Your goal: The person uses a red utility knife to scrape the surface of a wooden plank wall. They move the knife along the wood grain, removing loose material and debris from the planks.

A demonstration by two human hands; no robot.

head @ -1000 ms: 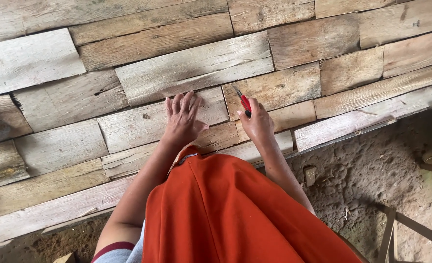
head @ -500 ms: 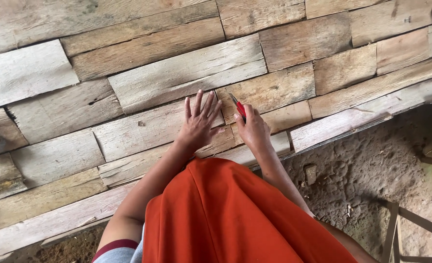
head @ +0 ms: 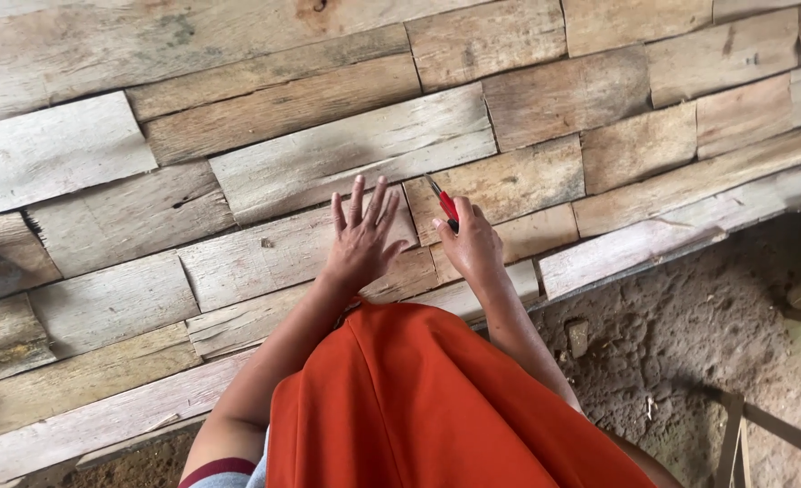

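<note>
Orange cloth (head: 418, 398) nearest, over the lap. Just beyond it, left hand (head: 362, 237) lies flat w/ fingers spread on a plank (head: 283, 248), holding nothing. Right hand (head: 471, 242) just to its right, fingers closed round a red cutter (head: 444, 203), tip pointing far-left at the plank seam. Dirt (head: 680, 316) at right.

No packages, labels, signs or screens here.

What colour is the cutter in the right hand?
Red with black, shown in the head view: the cutter in the right hand.
</note>
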